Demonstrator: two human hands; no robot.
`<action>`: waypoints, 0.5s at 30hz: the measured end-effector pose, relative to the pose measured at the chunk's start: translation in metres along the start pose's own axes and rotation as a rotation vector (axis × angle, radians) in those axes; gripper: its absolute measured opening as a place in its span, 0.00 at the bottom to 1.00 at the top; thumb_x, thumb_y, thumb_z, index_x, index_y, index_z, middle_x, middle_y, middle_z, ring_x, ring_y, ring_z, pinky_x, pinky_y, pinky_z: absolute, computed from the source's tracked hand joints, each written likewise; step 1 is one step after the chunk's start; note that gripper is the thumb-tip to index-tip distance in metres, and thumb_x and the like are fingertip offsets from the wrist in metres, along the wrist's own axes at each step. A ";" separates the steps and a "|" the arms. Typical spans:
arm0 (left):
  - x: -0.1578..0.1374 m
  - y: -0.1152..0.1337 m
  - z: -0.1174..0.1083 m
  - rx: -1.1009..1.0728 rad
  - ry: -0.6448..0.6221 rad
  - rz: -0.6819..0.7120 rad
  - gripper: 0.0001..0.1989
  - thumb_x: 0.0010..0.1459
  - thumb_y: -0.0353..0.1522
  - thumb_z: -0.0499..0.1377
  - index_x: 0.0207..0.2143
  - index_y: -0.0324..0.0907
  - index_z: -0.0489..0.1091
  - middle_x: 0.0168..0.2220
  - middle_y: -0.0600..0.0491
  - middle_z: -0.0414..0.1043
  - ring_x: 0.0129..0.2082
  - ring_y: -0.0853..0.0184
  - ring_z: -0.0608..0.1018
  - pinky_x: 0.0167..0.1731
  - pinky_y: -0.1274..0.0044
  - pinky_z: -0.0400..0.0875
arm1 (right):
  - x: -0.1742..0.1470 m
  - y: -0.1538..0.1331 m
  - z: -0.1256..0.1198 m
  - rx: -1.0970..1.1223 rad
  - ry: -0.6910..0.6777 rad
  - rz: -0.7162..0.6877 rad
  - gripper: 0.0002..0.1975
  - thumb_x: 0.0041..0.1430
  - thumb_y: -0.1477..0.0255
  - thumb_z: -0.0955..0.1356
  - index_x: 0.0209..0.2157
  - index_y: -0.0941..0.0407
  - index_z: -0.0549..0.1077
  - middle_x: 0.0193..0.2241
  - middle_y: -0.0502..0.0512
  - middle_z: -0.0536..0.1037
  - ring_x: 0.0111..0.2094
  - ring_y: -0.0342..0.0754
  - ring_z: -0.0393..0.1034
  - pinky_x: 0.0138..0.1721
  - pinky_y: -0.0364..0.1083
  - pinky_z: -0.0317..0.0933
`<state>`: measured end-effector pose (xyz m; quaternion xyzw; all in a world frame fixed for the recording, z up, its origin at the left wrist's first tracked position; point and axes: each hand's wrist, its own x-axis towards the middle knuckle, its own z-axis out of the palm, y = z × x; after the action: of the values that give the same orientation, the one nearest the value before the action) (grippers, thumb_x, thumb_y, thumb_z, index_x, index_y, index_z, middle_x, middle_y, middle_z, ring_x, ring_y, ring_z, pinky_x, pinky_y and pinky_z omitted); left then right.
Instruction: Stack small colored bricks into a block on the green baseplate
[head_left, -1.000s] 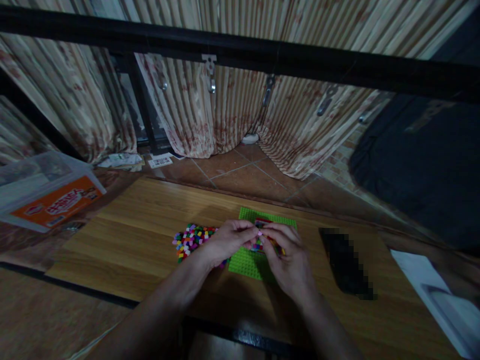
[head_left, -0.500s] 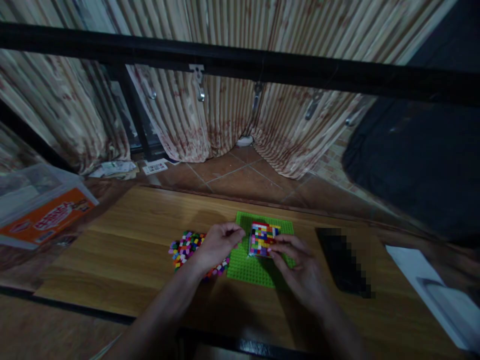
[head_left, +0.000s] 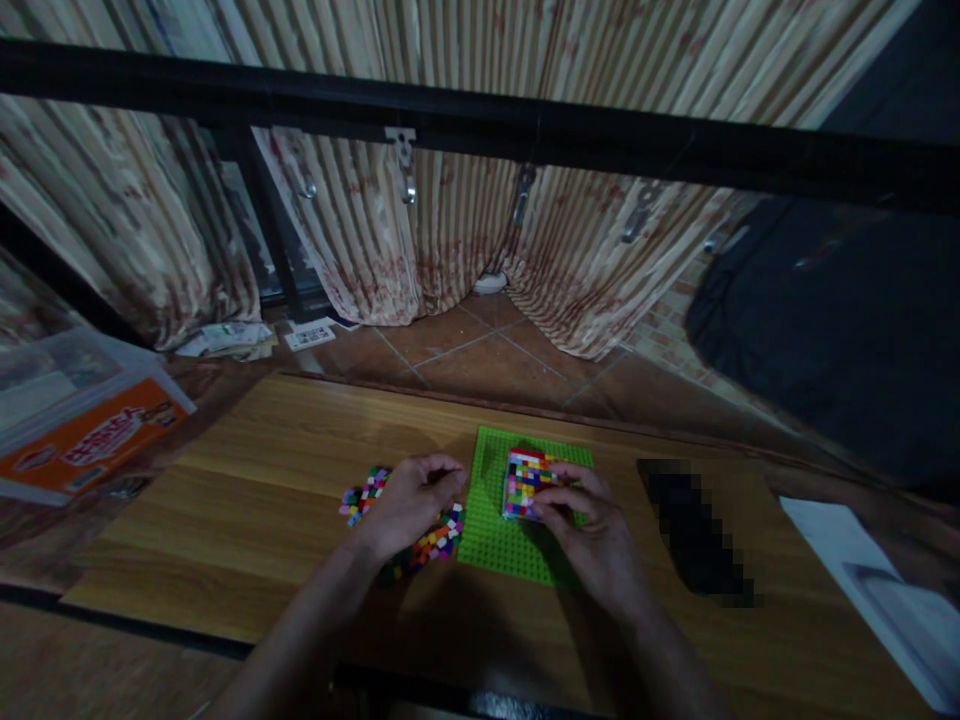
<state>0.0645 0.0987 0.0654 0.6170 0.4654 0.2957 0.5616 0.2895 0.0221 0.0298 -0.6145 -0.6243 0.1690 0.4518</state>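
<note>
A multicoloured slab of small toy bricks (head_left: 521,478) sits on a green studded baseplate (head_left: 487,550). My right hand (head_left: 592,530) reaches over the slab's right side, its fingertips touching the top near the front right. Thumb and index finger are close together there; any brick between them is too small to make out. Over the loose pile of bricks (head_left: 439,540), left of the baseplate, hovers my left hand (head_left: 409,500). Its thumb and index finger are pinched, and what they may hold is hidden. Part of the pile is covered by this hand.
The wooden table (head_left: 225,500) carries a dark, partly pixelated object (head_left: 686,530) right of the baseplate. White paper (head_left: 847,580) lies at the far right. A plastic box with an orange label (head_left: 97,430) stands left. Striped curtains (head_left: 450,230) hang behind a dark bar (head_left: 465,105).
My left hand has drawn left and slightly down, from the baseplate's edge back over the loose bricks. My right hand stays at the slab, its fingers shifted slightly.
</note>
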 end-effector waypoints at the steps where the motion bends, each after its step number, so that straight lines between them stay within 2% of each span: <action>1: -0.001 -0.001 -0.003 0.008 0.013 -0.007 0.12 0.54 0.39 0.60 0.28 0.39 0.74 0.24 0.56 0.70 0.25 0.72 0.69 0.28 0.80 0.62 | 0.000 0.000 0.000 0.001 0.003 -0.001 0.05 0.58 0.65 0.70 0.31 0.48 0.79 0.48 0.54 0.71 0.50 0.53 0.66 0.51 0.57 0.63; 12: -0.012 -0.015 -0.022 -0.028 0.090 0.010 0.13 0.53 0.41 0.61 0.32 0.39 0.77 0.30 0.53 0.76 0.32 0.67 0.74 0.34 0.78 0.66 | -0.004 -0.001 0.003 -0.138 0.038 -0.182 0.05 0.60 0.70 0.68 0.32 0.49 0.78 0.45 0.54 0.73 0.48 0.51 0.67 0.48 0.55 0.65; 15: -0.013 -0.013 -0.026 -0.067 0.124 0.003 0.13 0.52 0.41 0.62 0.32 0.40 0.76 0.29 0.54 0.75 0.30 0.68 0.74 0.33 0.79 0.66 | -0.006 -0.001 0.004 -0.178 0.074 -0.203 0.05 0.60 0.70 0.68 0.33 0.49 0.78 0.45 0.54 0.73 0.47 0.51 0.68 0.46 0.53 0.66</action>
<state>0.0332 0.0971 0.0603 0.5790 0.4882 0.3497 0.5516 0.2853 0.0176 0.0262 -0.5916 -0.6788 0.0435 0.4329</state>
